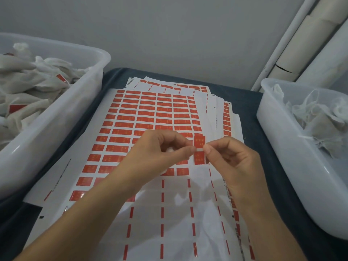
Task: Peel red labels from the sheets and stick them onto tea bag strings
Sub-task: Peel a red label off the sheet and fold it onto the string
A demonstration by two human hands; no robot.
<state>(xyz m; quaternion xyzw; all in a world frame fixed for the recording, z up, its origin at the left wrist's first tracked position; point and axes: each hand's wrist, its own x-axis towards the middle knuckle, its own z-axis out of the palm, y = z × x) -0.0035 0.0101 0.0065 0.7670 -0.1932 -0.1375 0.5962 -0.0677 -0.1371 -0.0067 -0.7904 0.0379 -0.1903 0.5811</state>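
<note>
A stack of label sheets lies on the dark cloth, the top one covered with rows of red labels in its upper half and stripped bare lower down. Above the sheet's right part a peeled red label hangs upright, folded at its middle. My left hand pinches it from the left with thumb and forefinger. My right hand pinches it from the right. A thin white tea bag string seems to run between the fingertips at the fold, too fine to see clearly.
A clear plastic bin at the left holds several white tea bags, some with red labels. Another clear bin at the right holds unlabelled tea bags with loose strings. A grey wall and cardboard tubes stand behind.
</note>
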